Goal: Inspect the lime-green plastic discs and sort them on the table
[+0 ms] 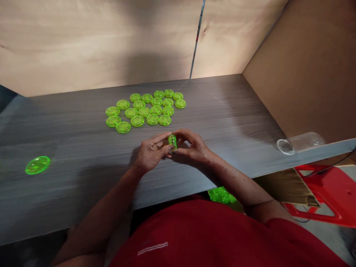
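Plywood walls box in a grey wood-grain surface (250, 111), with a brown board closing off the side at 3 o'clock. At the middle of the view both hands meet over the near half of the surface: the left hand (151, 152) and the right hand (191, 148) pinch one small green piece (172, 141) between them, thumbs and forefingers closed on it from either side, so it stands on edge, just above the surface.

At 12 o'clock from the hands lies a cluster of green discs (146, 107), flat, in loose rows, many touching their neighbours. A lone green disc (38, 165) lies well apart at 9 o'clock. At 6 o'clock, below the surface edge near the red shirt (222, 237), a heap of green pieces (221, 195) shows. A clear plastic tub (300, 142) lies tipped on its side at 3 o'clock, and a red stool (328, 196) stands beyond the edge.

Translucent, glossy plastic of this kind looks light and stiff, probably slick under dry fingers and liable to skid if pressed flat. Its rim seems the best hold, pinched across the width; lying flat, a disc would likely need a fingernail under the edge.
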A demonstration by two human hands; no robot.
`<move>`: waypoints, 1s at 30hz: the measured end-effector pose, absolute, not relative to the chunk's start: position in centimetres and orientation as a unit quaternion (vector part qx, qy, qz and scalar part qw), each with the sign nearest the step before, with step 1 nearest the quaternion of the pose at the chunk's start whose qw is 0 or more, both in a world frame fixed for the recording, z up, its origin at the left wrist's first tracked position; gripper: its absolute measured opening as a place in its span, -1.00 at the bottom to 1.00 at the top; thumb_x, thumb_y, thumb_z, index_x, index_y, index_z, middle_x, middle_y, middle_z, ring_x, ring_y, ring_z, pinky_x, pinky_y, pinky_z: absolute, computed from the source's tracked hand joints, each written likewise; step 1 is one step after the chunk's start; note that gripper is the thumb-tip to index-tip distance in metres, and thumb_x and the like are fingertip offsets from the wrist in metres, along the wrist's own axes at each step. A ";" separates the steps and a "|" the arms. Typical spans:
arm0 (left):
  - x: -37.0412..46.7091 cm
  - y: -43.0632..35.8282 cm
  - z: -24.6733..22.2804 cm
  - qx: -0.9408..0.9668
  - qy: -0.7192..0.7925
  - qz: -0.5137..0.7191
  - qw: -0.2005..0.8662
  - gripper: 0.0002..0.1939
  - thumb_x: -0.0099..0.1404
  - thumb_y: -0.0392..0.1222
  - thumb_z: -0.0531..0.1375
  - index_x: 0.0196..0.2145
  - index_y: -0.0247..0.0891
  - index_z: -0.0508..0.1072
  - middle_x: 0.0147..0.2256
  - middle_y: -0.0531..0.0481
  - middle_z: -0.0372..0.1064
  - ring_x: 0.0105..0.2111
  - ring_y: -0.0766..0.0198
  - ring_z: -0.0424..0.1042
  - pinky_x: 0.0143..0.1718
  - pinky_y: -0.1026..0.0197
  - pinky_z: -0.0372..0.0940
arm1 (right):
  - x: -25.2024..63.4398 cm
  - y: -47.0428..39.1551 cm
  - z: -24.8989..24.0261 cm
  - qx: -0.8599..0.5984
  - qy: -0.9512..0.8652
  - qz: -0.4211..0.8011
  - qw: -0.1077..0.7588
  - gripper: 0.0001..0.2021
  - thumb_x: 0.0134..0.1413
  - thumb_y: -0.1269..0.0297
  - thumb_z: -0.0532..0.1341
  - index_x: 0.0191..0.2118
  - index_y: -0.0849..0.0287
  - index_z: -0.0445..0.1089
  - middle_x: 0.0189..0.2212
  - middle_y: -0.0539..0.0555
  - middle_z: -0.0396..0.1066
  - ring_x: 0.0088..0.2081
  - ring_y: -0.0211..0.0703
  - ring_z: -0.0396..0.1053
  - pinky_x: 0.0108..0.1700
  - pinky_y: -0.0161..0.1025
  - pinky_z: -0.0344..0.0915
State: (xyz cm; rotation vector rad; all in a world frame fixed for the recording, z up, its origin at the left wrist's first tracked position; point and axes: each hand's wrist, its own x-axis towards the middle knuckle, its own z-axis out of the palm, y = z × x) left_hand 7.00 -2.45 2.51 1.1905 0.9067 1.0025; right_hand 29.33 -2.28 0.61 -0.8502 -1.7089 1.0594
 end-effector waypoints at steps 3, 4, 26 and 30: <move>6.8 -2.2 2.2 0.518 0.396 0.423 0.629 -0.25 0.04 0.07 0.73 0.14 -0.25 0.77 -0.20 -0.08 0.74 -0.46 0.28 0.62 -0.41 0.22 0.61 | 29.1 -2.3 0.3 -0.344 -0.682 0.446 0.465 -0.46 0.21 -0.13 0.61 0.14 0.08 0.62 -0.03 0.13 0.64 -0.08 -0.08 0.53 0.00 -0.11 0.48; 6.8 -2.2 2.2 0.519 0.398 0.419 0.630 -0.23 0.04 0.09 0.73 0.15 -0.25 0.77 -0.22 -0.07 0.74 -0.45 0.27 0.63 -0.39 0.21 0.62 | 29.0 -2.2 0.2 -0.341 -0.678 0.451 0.469 -0.45 0.20 -0.15 0.61 0.13 0.08 0.62 -0.06 0.11 0.62 -0.10 -0.09 0.52 -0.01 -0.11 0.47; 6.5 -2.1 2.5 0.521 0.439 0.372 0.630 -0.23 -0.03 0.07 0.74 0.12 -0.24 0.80 -0.23 -0.06 0.73 -0.53 0.25 0.62 -0.52 0.24 0.52 | 29.1 -2.7 0.8 -0.370 -0.722 0.415 0.412 -0.60 0.26 -0.07 0.56 -0.04 0.10 0.53 -0.22 0.04 0.55 -0.21 -0.12 0.45 -0.12 -0.15 0.42; 6.5 -2.1 2.4 0.499 0.442 0.374 0.645 -0.22 -0.08 0.01 0.76 0.10 -0.28 0.81 -0.26 -0.09 0.75 -0.48 0.23 0.64 -0.41 0.18 0.59 | 29.0 -2.5 0.7 -0.367 -0.728 0.417 0.402 -0.59 0.23 -0.06 0.58 -0.05 0.10 0.53 -0.21 0.04 0.56 -0.19 -0.12 0.46 -0.10 -0.16 0.43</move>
